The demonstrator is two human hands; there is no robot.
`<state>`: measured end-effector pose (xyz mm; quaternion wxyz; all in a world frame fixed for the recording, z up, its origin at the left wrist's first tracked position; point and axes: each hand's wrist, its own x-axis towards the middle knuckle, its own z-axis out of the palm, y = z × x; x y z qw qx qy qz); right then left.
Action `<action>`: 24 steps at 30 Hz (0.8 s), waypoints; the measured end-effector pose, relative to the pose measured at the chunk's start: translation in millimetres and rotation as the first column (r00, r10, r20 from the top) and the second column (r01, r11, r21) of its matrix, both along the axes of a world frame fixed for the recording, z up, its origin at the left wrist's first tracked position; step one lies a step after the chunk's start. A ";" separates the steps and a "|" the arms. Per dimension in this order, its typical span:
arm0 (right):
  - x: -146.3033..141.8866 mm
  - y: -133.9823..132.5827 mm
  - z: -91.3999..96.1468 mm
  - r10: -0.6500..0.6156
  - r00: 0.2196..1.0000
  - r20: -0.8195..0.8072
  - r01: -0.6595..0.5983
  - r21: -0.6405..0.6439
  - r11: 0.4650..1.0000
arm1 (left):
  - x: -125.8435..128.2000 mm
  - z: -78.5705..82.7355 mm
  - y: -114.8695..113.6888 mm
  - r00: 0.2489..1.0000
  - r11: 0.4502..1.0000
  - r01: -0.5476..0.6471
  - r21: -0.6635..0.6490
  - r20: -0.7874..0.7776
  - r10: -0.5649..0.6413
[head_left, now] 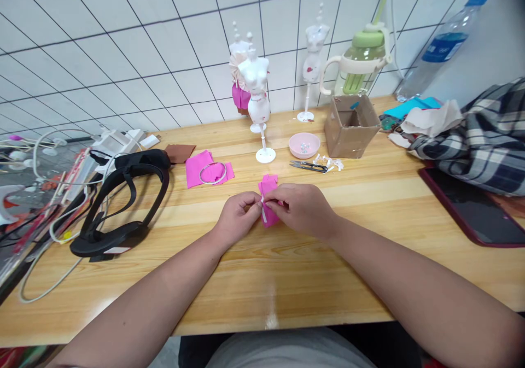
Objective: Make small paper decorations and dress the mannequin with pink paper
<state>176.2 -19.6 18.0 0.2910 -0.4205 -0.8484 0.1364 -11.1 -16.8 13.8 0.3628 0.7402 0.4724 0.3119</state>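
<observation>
- The left hand (239, 213) and right hand (302, 208) meet over the middle of the wooden table (369, 258), at its near part. The fingertips of both are pinched shut on a small pink fabric piece (269, 184).
- The pink fabric piece lies between the two hands. Its far end sticks out past the fingers, and its near end shows just below them. A thin white strip (263, 210) runs across it where the fingertips come together. Which hand grips the strip cannot be told.
- To the left, a black headset (123, 204) lies flat on the table with white cables (49, 231) beside it.
- To the right, a dark tablet (471, 209) lies near the table edge, partly under a plaid cloth (484, 138).
- Farther out and left of the hands, a larger pink cloth (197, 165) lies flat with a metal ring (213, 173) on it. A brown scrap (180, 152) lies just beyond.
- Beyond the hands to the right lie small snips (308, 165), with white scraps just beside them. A pink bowl (304, 145) sits behind the snips, and an open cardboard box (351, 124) stands to its right.
- A white mannequin (256, 92) stands upright on its stand beyond the hands. A second mannequin (240, 92) with a pink skirt is behind it, and a third mannequin (315, 56) stands farther right by the tiled wall.
- Farthest off at the right, a green-lidded jug (361, 59) and a water bottle (445, 45) stand against the wall.
</observation>
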 end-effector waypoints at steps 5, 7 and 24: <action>0.1 -0.1 1.3 -0.030 0.999 0.014 0.030 -0.007 1.000 | 0.4 -1.7 0.2 0.999 1.000 0.001 0.012 -0.039 -0.001; 0.3 -0.2 1.7 -0.038 0.999 0.007 0.038 -0.015 0.999 | 1.0 -1.6 -0.1 0.998 1.000 0.009 0.005 -0.057 -0.009; -3.2 2.1 5.4 -0.052 0.993 -0.107 0.034 -0.161 0.986 | -0.3 -1.6 -3.0 0.994 0.996 0.079 0.033 -0.082 -0.076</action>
